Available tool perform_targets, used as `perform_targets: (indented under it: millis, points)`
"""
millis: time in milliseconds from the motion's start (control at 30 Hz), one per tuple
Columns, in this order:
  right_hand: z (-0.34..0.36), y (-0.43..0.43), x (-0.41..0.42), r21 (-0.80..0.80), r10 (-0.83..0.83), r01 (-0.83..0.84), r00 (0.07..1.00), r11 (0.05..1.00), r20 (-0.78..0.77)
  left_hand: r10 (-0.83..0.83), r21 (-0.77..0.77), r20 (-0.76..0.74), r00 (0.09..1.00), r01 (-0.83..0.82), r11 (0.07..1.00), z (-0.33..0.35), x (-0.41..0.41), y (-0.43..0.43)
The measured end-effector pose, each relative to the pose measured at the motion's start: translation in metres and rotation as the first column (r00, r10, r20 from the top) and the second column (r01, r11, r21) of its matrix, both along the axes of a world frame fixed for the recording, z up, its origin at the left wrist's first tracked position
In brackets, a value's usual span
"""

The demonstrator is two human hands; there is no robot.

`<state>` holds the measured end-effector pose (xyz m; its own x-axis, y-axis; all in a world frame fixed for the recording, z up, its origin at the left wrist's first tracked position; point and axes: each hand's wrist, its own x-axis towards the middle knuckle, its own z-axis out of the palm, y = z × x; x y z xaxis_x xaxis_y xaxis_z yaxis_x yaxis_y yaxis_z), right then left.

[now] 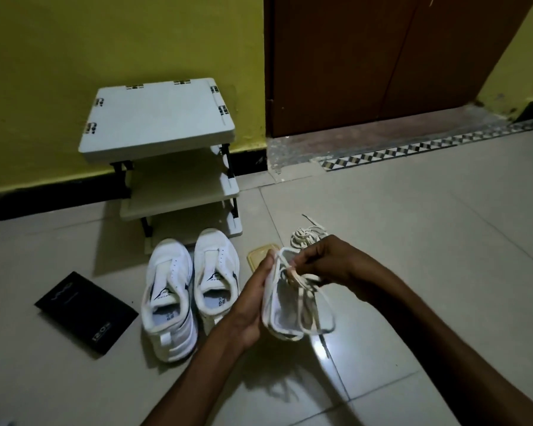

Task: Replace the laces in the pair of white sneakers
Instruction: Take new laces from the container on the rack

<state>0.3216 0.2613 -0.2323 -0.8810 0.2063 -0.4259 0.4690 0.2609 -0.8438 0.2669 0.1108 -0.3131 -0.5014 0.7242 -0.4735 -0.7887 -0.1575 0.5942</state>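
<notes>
Two white sneakers without laces stand side by side on the tiled floor, the left sneaker (168,299) and the right sneaker (216,273), toes toward the shelf. My left hand (253,302) holds a bundle of looped white laces (299,302) from the left side, above the floor. My right hand (326,265) pinches a strand at the top of that bundle. A second heap of white laces (306,236) lies on the floor just behind my right hand.
A low white three-tier shoe rack (166,149) stands against the yellow wall. A black packet (85,312) lies left of the sneakers. A small tan flat object (257,256) sits partly hidden behind my left hand. A brown door (382,63) is at the back right.
</notes>
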Motion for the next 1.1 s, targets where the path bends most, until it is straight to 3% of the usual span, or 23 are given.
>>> perform_targets:
  millis: [133,300,367,433,533,600,667,733,800,900,967,1033,1100]
  points:
    - [-0.017,-0.027,-0.004,-0.006,-0.285,0.287,0.947,0.958,-0.151,0.053,0.127,0.171,0.984,-0.075,0.989,0.001,0.012,-0.002]
    - [-0.041,-0.062,0.007,0.163,-0.309,0.422,0.831,0.892,-0.463,0.155,0.122,0.315,0.937,-0.201,0.972,0.006,0.026,-0.005]
    - [-0.045,-0.064,0.009,0.234,-0.215,0.392,0.812,0.890,-0.542,0.175,0.106,0.323,0.930,-0.220,0.970,0.003,0.024,-0.009]
    - [-0.044,-0.065,0.013,0.454,0.026,0.229,0.872,0.861,-0.489,0.217,0.092,0.332,0.918,-0.260,0.961,0.001,0.019,-0.014]
    - [-0.040,-0.065,0.014,0.801,0.365,-0.030,0.900,0.598,-0.239,0.236,0.060,0.270,0.934,-0.261,0.963,-0.002,0.011,-0.014]
    - [-0.035,-0.062,0.013,0.832,0.451,-0.162,0.885,0.531,-0.116,0.255,0.046,0.282,0.925,-0.278,0.959,-0.005,0.011,-0.014]
    - [-0.027,-0.054,0.012,0.786,0.518,-0.259,0.851,0.561,-0.089,0.251,0.051,0.300,0.921,-0.278,0.959,-0.006,0.013,-0.015]
    - [-0.016,-0.045,0.013,0.673,0.484,-0.270,0.863,0.688,-0.149,0.238,0.100,0.305,0.922,-0.280,0.955,-0.006,0.013,-0.015]
    - [-0.008,-0.037,0.014,0.544,0.351,-0.160,0.898,0.824,-0.267,0.231,0.166,0.301,0.925,-0.290,0.943,-0.007,0.012,-0.018]
    - [-0.005,-0.028,0.019,0.534,0.171,0.032,0.930,0.845,-0.325,0.239,0.199,0.333,0.912,-0.316,0.928,-0.007,0.009,-0.023]
    - [-0.005,-0.027,0.025,0.523,0.110,0.011,0.974,0.852,-0.199,0.251,0.181,0.301,0.920,-0.313,0.932,-0.005,0.006,-0.024]
    - [-0.008,-0.031,0.031,0.494,0.122,-0.110,0.993,0.863,0.008,0.275,0.164,0.264,0.924,-0.324,0.932,-0.002,0.004,-0.021]
    - [-0.011,-0.038,0.034,0.432,0.117,-0.136,0.991,0.892,0.071,0.284,0.155,0.241,0.928,-0.326,0.933,0.000,0.002,-0.020]
